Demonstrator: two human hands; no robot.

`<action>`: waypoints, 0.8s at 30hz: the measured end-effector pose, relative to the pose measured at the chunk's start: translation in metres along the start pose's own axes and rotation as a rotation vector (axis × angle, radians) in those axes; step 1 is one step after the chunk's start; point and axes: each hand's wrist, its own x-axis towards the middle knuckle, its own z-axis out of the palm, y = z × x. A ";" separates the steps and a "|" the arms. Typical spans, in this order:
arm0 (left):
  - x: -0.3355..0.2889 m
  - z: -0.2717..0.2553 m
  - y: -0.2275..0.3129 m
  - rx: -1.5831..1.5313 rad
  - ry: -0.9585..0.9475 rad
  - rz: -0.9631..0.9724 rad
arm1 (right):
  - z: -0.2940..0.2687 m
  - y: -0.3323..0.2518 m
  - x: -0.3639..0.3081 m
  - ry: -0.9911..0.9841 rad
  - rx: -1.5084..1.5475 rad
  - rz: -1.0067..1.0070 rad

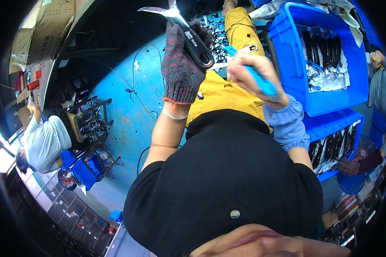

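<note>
My left hand (182, 70), in a dark knitted glove with reddish stripes, grips a black-handled tool (198, 48) with a hole at the handle's end. Its shiny metal head (171, 12) splits into prongs and points away from me; I cannot tell its exact kind. Bare-fingered, my right hand (255, 75) is closed around a slim blue-handled tool (261, 81), just right of the black handle. A pale flat strip (220, 65) shows between the two hands; what it belongs to is unclear. A blue sleeve cover (286, 124) wraps my right forearm.
At right, a blue bin (296, 96) holds black-handled pieces (326, 49) on pale sheets. Below it, another blue bin (330, 124) holds more. Black scraps (221, 43) litter the blue floor (128, 85). A person (47, 141) sits at far left; another person's hand (377, 58) shows at right.
</note>
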 end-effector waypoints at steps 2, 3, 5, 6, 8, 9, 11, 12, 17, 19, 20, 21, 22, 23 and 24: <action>0.003 -0.003 0.003 -0.054 0.004 0.048 | -0.009 -0.014 0.001 -0.012 0.460 -0.162; 0.006 -0.003 0.006 -0.039 0.060 -0.024 | -0.015 -0.018 0.003 0.040 0.444 -0.250; 0.004 0.000 0.007 -0.080 0.064 -0.040 | -0.030 -0.017 0.009 0.094 0.171 -0.247; 0.001 0.003 0.008 -0.064 0.012 -0.054 | -0.037 -0.010 0.015 0.132 -0.452 -0.184; -0.007 0.009 0.007 0.090 0.015 -0.050 | -0.039 0.013 0.024 0.181 -1.539 -0.199; -0.011 0.012 0.002 0.227 -0.008 -0.046 | -0.041 0.021 0.020 0.146 -1.668 -0.125; -0.018 0.016 -0.006 0.442 -0.008 -0.190 | -0.034 0.029 0.002 0.375 -1.040 -0.273; -0.025 0.017 -0.019 0.589 0.001 -0.108 | -0.028 0.028 -0.005 0.475 -0.890 -0.286; -0.047 0.022 -0.059 0.877 -0.117 -0.189 | -0.009 -0.007 -0.030 0.385 -0.569 0.256; -0.058 0.032 -0.067 1.034 -0.133 -0.233 | -0.006 -0.014 -0.045 0.497 -0.461 0.262; -0.061 0.039 -0.072 0.951 -0.317 -0.271 | -0.006 -0.014 -0.055 0.616 -0.435 0.202; -0.062 0.046 -0.082 0.879 -0.439 -0.252 | -0.006 -0.014 -0.068 0.707 -0.388 0.178; -0.063 0.054 -0.091 0.903 -0.572 -0.184 | -0.009 -0.014 -0.087 0.808 -0.327 0.126; -0.065 0.061 -0.096 0.970 -0.702 -0.170 | -0.014 -0.016 -0.106 0.896 -0.368 0.041; -0.066 0.067 -0.100 1.009 -0.874 -0.094 | -0.024 -0.020 -0.125 0.961 -0.375 -0.001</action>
